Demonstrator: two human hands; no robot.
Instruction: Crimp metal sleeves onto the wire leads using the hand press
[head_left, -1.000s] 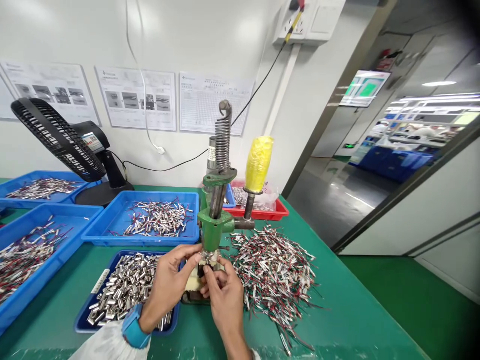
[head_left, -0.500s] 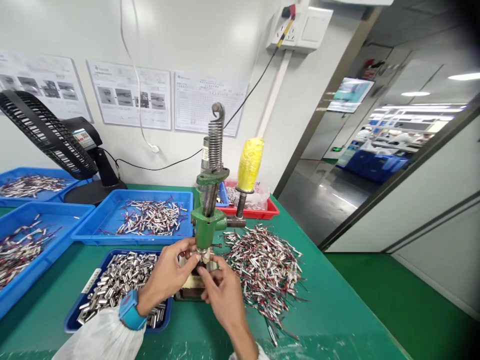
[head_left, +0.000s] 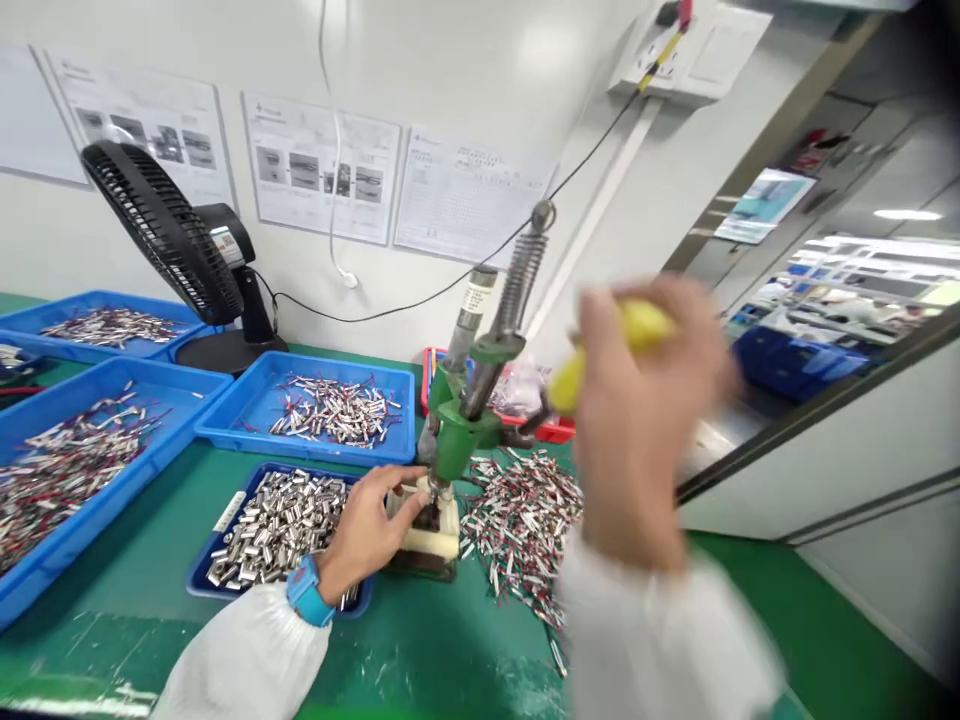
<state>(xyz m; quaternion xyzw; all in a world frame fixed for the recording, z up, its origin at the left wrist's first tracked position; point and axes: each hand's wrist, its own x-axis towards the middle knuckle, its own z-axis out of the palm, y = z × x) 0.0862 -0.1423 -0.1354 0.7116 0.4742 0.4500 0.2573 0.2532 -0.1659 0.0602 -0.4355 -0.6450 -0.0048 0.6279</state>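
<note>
Press [head_left: 459, 435] on bench [head_left: 300, 655], between metal-tube tray [head_left: 196, 578] and wired-part pile [head_left: 517, 520]. Parts tray [head_left: 307, 450] and fan [head_left: 161, 230] farther left. Right hand [head_left: 649, 400], blurred, wrapped round yellow handle [head_left: 568, 382]; its sleeve [head_left: 652, 630] hides some background. Left hand [head_left: 371, 530] at press foot, thumb and finger close; pinch unclear. Half second ago, both hands at foot.

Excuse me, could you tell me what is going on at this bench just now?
The right hand, blurred, is wrapped around the yellow handle of a green press. The left hand has its fingertips at the base of the press, though what they hold is hidden. A tray of small metal parts sits beside the left hand, and a loose heap of wired pieces lies across the press.
</note>
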